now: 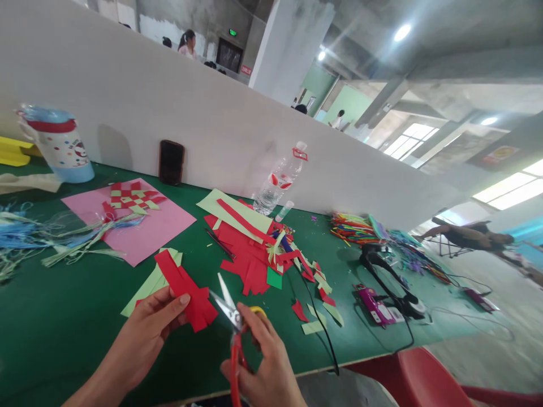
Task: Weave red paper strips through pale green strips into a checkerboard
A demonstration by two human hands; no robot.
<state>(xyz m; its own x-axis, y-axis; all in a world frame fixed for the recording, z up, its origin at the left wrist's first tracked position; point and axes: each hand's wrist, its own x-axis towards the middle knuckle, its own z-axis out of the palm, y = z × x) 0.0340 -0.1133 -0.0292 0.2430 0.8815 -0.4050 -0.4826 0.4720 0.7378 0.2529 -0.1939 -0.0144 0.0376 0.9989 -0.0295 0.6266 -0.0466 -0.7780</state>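
Note:
My left hand (144,333) pinches a strip of red paper (186,289) above the green table (63,316), thumb on top. My right hand (265,364) grips a pair of scissors (231,316) with red and yellow handles; the blades are spread apart, their tips pointing up and left beside the red strip's lower end. Light green paper strips (148,285) lie under the red strip.
A pink sheet (139,226) with a red-and-green woven patch lies at the left, a heap of red and green paper scraps (254,254) in the middle. A water bottle (278,181), a lidded cup (59,141), a black phone (171,161), cables and a red chair (428,373) are around.

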